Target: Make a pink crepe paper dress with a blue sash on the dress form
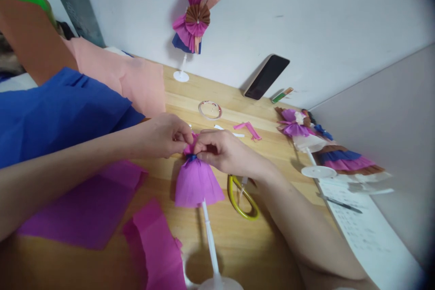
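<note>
A small paper dress (199, 183) with a flared purple skirt and a dark blue band at its waist stands on a white rod stand (211, 240). My left hand (168, 135) pinches the magenta upper part from the left. From the right, my right hand (222, 148) has its thumb and fingers closed at the same part, just above the blue band. My fingers hide most of the top of the dress. Below my right wrist lie yellow-handled scissors (247, 201), partly covered by the arm.
Magenta paper (158, 240), purple paper (88, 208), blue paper (61, 108) and peach paper (136, 81) lie left. Behind are a wire ring (210, 109), pink scraps (249, 129), a leaning phone (267, 77) and a decorated figure (193, 22). Another dressed figure (297, 124) and a written sheet (367, 226) are right.
</note>
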The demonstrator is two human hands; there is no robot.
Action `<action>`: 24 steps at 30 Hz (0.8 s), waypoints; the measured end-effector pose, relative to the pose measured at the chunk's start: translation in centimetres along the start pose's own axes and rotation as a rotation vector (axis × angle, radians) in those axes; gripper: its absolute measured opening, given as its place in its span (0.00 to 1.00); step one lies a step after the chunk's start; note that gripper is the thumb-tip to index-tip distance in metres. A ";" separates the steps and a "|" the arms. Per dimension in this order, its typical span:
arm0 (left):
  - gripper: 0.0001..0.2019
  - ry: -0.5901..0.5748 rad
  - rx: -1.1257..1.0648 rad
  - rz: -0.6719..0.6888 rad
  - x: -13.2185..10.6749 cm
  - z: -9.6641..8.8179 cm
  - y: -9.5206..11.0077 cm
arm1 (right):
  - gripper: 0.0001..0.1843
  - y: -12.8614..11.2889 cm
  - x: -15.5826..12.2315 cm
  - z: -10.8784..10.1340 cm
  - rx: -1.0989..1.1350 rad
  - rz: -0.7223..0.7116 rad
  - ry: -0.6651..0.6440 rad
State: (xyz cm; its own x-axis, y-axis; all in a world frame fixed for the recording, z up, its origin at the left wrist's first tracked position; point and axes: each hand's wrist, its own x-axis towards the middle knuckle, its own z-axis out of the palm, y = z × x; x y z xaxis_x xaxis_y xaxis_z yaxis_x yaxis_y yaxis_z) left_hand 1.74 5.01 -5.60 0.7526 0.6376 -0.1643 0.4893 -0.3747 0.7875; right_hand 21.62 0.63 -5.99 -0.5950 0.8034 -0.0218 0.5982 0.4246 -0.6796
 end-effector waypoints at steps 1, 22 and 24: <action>0.08 -0.006 -0.056 -0.019 -0.1 0.1 0.0 | 0.08 0.3 -0.1 -0.2 0.030 0.024 -0.006; 0.06 0.100 0.438 0.098 -1.7 1.9 2.2 | 0.05 0.8 0.0 -0.1 0.313 0.091 0.003; 0.06 0.094 0.468 0.098 -1.7 2.0 2.2 | 0.04 1.0 0.0 -0.5 0.429 0.122 -0.015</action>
State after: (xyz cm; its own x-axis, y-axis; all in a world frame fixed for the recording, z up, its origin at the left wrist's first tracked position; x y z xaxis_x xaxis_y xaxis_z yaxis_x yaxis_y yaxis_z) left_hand 2.42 1.74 -4.72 0.7722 0.6347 -0.0314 0.5804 -0.6843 0.4414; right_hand 22.51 1.27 -6.35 -0.5439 0.8292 -0.1291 0.3893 0.1130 -0.9142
